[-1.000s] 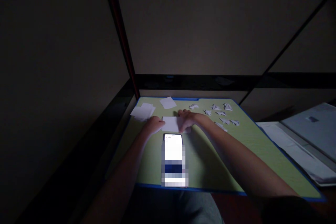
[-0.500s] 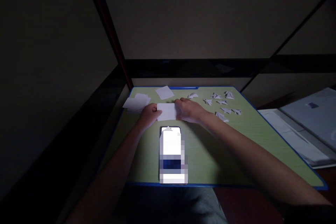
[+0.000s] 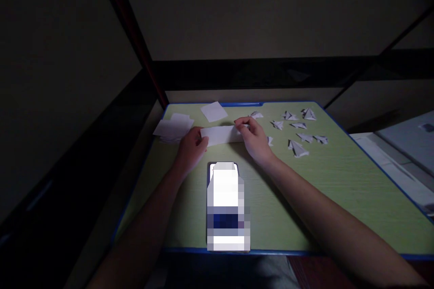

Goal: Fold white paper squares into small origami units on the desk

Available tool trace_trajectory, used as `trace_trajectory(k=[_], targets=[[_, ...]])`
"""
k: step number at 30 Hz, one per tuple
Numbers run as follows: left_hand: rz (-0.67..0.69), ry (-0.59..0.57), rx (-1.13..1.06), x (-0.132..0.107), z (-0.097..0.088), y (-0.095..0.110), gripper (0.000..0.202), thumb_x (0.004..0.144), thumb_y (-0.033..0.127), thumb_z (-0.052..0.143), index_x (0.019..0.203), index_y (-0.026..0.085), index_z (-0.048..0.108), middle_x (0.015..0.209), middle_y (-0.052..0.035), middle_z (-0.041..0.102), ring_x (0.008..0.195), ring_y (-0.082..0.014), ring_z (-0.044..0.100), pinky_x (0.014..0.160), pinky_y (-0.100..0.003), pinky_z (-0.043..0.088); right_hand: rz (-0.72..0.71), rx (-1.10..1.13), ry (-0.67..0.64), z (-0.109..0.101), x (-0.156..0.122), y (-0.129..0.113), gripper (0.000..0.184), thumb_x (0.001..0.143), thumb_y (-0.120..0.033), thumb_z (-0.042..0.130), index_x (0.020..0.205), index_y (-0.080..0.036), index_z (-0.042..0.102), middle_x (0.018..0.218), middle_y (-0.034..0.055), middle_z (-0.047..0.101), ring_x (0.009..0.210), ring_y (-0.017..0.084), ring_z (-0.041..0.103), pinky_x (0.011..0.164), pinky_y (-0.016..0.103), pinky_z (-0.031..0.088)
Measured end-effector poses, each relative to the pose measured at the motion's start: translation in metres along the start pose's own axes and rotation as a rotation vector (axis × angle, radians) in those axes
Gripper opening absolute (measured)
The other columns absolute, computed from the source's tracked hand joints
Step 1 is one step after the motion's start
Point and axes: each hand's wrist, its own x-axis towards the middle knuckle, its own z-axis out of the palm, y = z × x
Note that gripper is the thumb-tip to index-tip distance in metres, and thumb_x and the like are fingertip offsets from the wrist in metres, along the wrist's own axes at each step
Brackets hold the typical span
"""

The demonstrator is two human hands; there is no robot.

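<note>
A white sheet of paper point(image 3: 222, 135), seen as a long narrow strip, is stretched between my two hands above the table. My left hand point(image 3: 192, 146) pinches its left end, the thumb lying over the front. At the right end, my right hand point(image 3: 252, 137) grips the paper with bent fingers that partly cover it. Whether the paper is folded or only tilted, I cannot tell. Just in front of it lies a phone point(image 3: 225, 194) with a bright screen.
Loose white sheets point(image 3: 174, 127) lie at the back left, and a single sheet point(image 3: 214, 111) sits behind my hands. Several folded paper pieces point(image 3: 298, 148) are spread over the right of the green table point(image 3: 339, 189). A silver laptop point(image 3: 412, 140) stands beyond its right edge.
The paper between my hands now looks longer and narrower. My right hand has moved right and turned, its fingers arched over the paper's end. The camera view has shifted slightly.
</note>
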Motion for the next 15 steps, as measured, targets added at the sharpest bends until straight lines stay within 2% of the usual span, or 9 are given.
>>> trace_trajectory(k=[3, 9, 13, 15], targets=[[0.007, 0.022, 0.011, -0.002, 0.000, 0.002, 0.020, 0.075, 0.023, 0.053, 0.093, 0.015, 0.057, 0.075, 0.0009, 0.060, 0.050, -0.0100, 0.055, 0.044, -0.019, 0.042, 0.013, 0.061, 0.067, 0.006, -0.003, 0.000, 0.018, 0.083, -0.038, 0.052, 0.085, -0.021, 0.059, 0.086, 0.0022, 0.062, 0.085, 0.019, 0.054, 0.080, 0.032, 0.041], [0.029, 0.008, 0.062, -0.004, 0.002, 0.008, 0.013, 0.078, 0.023, 0.050, 0.085, 0.015, 0.058, 0.059, 0.0043, 0.054, 0.041, -0.0088, 0.050, 0.040, -0.019, 0.037, 0.048, 0.126, 0.126, 0.010, -0.006, 0.001, 0.022, 0.084, -0.042, 0.051, 0.085, -0.022, 0.059, 0.084, 0.0018, 0.060, 0.086, 0.020, 0.054, 0.082, 0.034, 0.041], [-0.007, 0.005, -0.048, -0.005, 0.007, 0.008, 0.010, 0.075, 0.021, 0.052, 0.083, 0.016, 0.054, 0.051, 0.0063, 0.053, 0.037, -0.0089, 0.050, 0.038, -0.018, 0.036, 0.061, 0.159, 0.125, 0.014, -0.005, 0.003, 0.022, 0.084, -0.043, 0.051, 0.086, -0.022, 0.057, 0.082, 0.0012, 0.059, 0.085, 0.020, 0.055, 0.081, 0.034, 0.041], [-0.036, -0.009, -0.109, -0.006, 0.010, 0.009, 0.014, 0.074, 0.024, 0.055, 0.086, 0.017, 0.052, 0.048, 0.0072, 0.053, 0.036, -0.0096, 0.050, 0.036, -0.017, 0.036, 0.058, 0.170, 0.122, 0.015, -0.005, 0.004, 0.021, 0.084, -0.043, 0.050, 0.086, -0.023, 0.057, 0.083, 0.0012, 0.059, 0.083, 0.020, 0.054, 0.080, 0.034, 0.041]])
